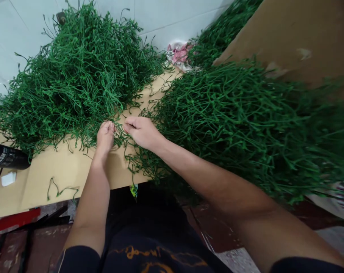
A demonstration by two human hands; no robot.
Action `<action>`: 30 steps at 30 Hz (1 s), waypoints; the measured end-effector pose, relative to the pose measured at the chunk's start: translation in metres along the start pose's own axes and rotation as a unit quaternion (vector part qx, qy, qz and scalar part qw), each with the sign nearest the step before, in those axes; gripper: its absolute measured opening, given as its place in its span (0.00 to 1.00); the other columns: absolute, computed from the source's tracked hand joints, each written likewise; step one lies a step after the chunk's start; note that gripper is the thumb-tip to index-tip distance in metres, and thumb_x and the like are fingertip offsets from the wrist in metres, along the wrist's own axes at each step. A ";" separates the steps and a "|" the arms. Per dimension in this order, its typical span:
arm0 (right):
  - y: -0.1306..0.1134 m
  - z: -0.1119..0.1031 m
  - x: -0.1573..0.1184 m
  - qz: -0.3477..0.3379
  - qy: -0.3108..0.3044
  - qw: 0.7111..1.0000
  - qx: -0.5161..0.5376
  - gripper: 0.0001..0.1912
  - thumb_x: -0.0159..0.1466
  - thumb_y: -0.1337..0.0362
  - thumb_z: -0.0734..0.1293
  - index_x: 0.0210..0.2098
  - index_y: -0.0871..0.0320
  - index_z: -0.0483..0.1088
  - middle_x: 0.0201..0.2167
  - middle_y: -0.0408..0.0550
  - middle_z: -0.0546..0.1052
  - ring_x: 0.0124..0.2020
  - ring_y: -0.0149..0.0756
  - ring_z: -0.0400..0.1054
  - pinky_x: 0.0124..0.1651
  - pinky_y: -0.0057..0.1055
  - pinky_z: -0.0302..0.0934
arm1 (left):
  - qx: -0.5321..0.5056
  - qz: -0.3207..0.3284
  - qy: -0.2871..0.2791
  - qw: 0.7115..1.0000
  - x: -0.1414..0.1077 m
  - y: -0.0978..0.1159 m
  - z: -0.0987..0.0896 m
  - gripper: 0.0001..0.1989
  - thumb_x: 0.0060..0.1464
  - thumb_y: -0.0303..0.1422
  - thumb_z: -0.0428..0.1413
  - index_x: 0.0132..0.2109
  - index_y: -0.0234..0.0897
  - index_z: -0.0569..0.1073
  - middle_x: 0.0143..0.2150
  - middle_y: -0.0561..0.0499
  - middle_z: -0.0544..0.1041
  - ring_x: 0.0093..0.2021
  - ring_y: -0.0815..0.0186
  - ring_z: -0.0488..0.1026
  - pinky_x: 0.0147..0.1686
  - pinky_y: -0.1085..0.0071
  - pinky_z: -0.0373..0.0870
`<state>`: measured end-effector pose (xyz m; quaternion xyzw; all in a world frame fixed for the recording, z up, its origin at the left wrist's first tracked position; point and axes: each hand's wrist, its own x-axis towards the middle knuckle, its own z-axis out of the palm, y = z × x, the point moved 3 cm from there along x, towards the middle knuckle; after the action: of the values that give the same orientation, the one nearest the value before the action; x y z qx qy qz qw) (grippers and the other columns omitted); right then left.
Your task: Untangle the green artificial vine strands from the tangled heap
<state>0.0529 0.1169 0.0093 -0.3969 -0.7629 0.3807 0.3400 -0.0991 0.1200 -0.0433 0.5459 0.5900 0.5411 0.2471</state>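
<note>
My left hand is closed, fingers pinched round a thin green artificial stem. Facing it a short way to the right, my right hand also pinches the stems, thumb against fingers. The exact piece in each pinch is too small to make out fully. Behind the left hand rises a large tangled heap of green stems with small knobbed tips. A second heap of the same stems spreads to the right, under and beyond my right forearm.
Brown cardboard covers the work surface, with one loose branched stem near its front edge. A black bottle lies at the left by a white scrap. A cardboard sheet stands at upper right; pink-and-white cloth lies near the wall.
</note>
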 end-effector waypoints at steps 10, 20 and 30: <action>-0.053 -0.113 -0.063 -0.133 0.194 0.940 -0.247 0.15 0.62 0.65 0.59 0.20 0.55 0.62 0.17 0.43 0.60 0.21 0.29 0.54 0.27 0.32 0.50 | -0.013 -0.049 0.025 0.998 0.002 -0.009 -0.021 0.14 0.57 0.29 0.47 0.24 0.36 0.67 0.27 0.54 0.70 0.33 0.71 0.67 0.40 0.74 0.62; -0.018 -0.093 -0.030 -0.007 0.145 0.914 -0.379 0.16 0.63 0.60 0.60 0.41 0.65 0.73 0.42 0.56 0.73 0.50 0.47 0.62 0.53 0.43 0.55 | 0.186 0.058 0.034 0.980 -0.007 0.013 -0.016 0.15 0.56 0.37 0.47 0.34 0.36 0.76 0.36 0.47 0.68 0.42 0.62 0.65 0.48 0.65 0.60; -0.005 0.013 0.019 -0.008 -0.039 0.960 -0.276 0.15 0.65 0.64 0.54 0.36 0.61 0.71 0.35 0.51 0.75 0.36 0.36 0.67 0.35 0.30 0.50 | 0.102 0.021 -0.046 0.993 -0.014 0.012 -0.009 0.15 0.58 0.40 0.45 0.27 0.37 0.67 0.24 0.54 0.63 0.28 0.68 0.61 0.31 0.73 0.56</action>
<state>0.0324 0.1273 0.0113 -0.4538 -0.8542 0.1681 0.1902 -0.0990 0.1018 -0.0336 0.6046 0.6189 0.4573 0.2057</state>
